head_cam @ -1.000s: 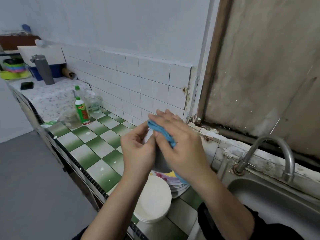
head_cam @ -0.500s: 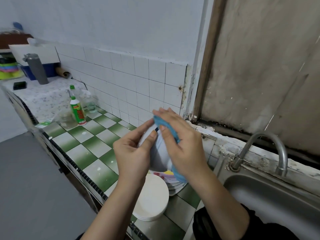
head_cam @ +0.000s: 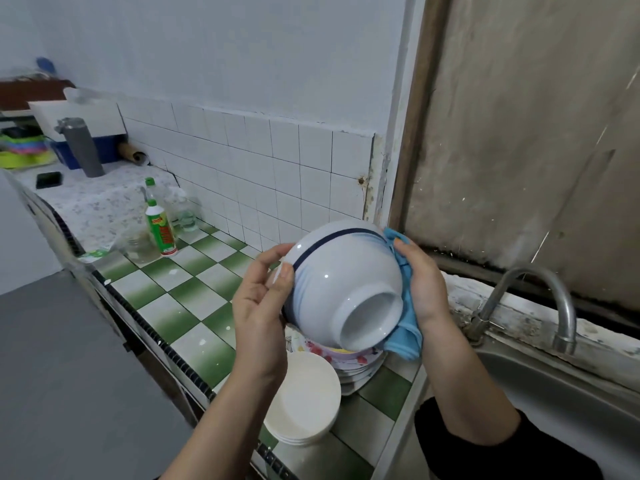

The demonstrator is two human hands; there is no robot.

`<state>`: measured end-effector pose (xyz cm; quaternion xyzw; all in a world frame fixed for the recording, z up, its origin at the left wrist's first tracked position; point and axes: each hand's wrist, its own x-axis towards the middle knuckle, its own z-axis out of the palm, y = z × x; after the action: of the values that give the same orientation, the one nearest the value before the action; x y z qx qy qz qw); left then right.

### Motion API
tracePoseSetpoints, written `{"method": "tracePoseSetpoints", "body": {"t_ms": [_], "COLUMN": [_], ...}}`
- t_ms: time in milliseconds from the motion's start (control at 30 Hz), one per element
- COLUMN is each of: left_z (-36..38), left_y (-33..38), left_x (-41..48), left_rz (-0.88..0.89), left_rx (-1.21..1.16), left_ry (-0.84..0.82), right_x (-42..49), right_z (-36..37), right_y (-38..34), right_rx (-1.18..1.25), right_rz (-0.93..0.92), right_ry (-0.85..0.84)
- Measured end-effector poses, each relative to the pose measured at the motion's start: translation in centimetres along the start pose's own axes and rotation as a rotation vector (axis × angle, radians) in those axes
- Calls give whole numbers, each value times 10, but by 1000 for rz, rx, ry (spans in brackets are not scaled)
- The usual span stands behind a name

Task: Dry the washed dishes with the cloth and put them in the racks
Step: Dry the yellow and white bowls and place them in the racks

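The left hand (head_cam: 258,317) holds the bowl (head_cam: 343,271) at its 9 o'clock side, with the thumb flat on the outer wall near the rim and the other fingers curled around the rim. The right hand (head_cam: 420,285) is at the 3 o'clock side, palm turned inward, and presses the cloth (head_cam: 405,327) against the bowl with curled fingers. Both bare forearms rise from the 6 o'clock edge.

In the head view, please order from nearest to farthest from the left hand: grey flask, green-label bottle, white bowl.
1. white bowl, held by the left hand itself.
2. green-label bottle, farther left.
3. grey flask, far left, at the back.
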<state>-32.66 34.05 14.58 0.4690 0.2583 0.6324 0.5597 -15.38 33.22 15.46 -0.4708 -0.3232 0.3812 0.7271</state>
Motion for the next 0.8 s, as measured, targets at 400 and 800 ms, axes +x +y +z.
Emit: {"method": "tracePoseSetpoints", "body": {"t_ms": [400, 800], "left_z": [-5, 1], "left_y": [15, -9], "left_x": [3, 3], "left_rz": [-897, -417], "left_rx": [-124, 281], "left_ry": [-32, 27], "right_x": [-10, 13], "right_z": [0, 30], "right_y": [5, -30], "right_rx": [-126, 4], "right_rz": [-565, -597], "right_ry": [-216, -87]}}
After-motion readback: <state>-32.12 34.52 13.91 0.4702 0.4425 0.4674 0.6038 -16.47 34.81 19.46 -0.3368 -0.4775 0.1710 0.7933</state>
